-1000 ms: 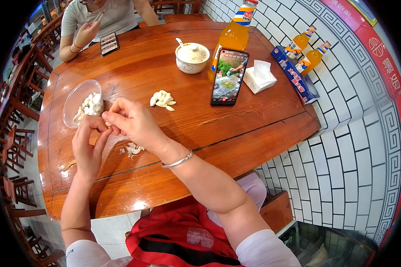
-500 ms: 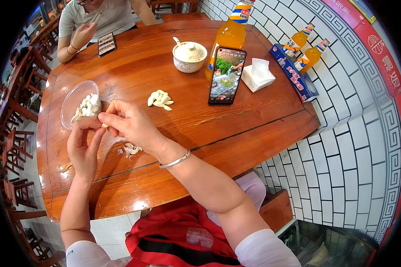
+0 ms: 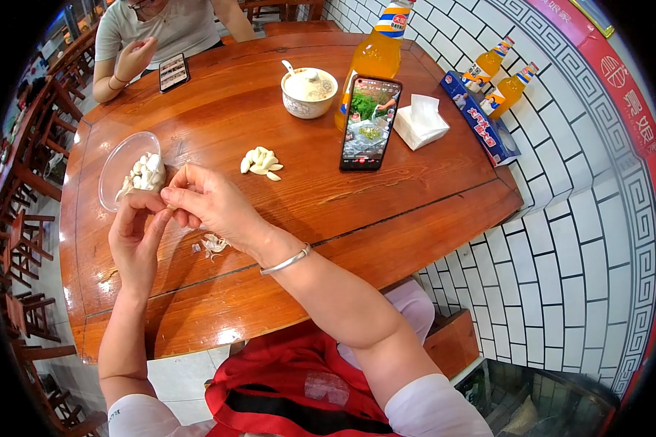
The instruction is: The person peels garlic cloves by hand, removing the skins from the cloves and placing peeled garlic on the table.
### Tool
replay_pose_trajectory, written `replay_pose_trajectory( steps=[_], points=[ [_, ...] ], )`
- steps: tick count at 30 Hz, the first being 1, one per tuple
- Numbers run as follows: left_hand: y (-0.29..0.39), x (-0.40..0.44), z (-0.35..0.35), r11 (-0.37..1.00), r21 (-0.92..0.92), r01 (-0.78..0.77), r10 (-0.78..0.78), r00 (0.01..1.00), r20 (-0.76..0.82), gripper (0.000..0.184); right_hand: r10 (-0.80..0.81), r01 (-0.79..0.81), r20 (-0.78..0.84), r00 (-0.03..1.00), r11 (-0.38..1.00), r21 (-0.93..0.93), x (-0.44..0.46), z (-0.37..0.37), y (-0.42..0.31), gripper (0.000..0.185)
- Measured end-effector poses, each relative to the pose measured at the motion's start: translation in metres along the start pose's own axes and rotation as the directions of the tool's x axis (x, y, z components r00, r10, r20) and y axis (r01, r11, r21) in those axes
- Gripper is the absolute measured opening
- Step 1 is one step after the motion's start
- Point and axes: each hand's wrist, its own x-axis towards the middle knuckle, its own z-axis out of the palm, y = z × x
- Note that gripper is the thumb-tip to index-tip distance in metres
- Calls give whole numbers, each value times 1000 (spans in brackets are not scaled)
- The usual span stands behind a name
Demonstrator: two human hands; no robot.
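Note:
My left hand [image 3: 140, 229] and my right hand [image 3: 205, 200] meet above the near left of the wooden table. Between their pinched fingertips is a garlic clove [image 3: 170, 207], mostly hidden by the fingers. Just behind my left hand, a clear plastic bowl [image 3: 110, 177] holds unpeeled garlic cloves [image 3: 146, 173]. A small pile of peeled garlic cloves [image 3: 260, 162] lies beyond my right hand. Scraps of garlic skin [image 3: 213, 245] rest on the tabletop below my right hand.
A phone [image 3: 370, 124] leans upright against a large orange drink bottle [image 3: 380, 52]. Nearby stand a lidded sugar bowl [image 3: 310, 93] with a spoon, a tissue pack [image 3: 420, 125] and a blue box [image 3: 481, 120] with two small bottles. Across the table [image 3: 219, 95] sits a person [image 3: 169, 33] beside another phone [image 3: 174, 73].
Both hands stay almost in place, with slight finger movement at the clove, which shows less now. The rest of the scene looks the same.

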Motion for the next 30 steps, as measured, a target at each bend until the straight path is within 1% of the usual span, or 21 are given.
replay_pose_trajectory(
  steps=[9,15,21,30],
  points=[
    [0,0,0,1000,-17,4,-4,1000,1,12,31,-32,20,999,998,51,1,-2,3,18],
    [0,0,0,1000,-1,-7,7,1000,-2,12,18,-19,18,1000,998,57,1,-2,5,18],
    [-1,0,0,1000,14,-6,6,1000,-13,11,64,-65,7,998,994,87,0,-1,2,17],
    [0,0,0,1000,23,3,-3,1000,-9,11,83,-83,11,997,991,109,0,-1,2,17]
  ],
)
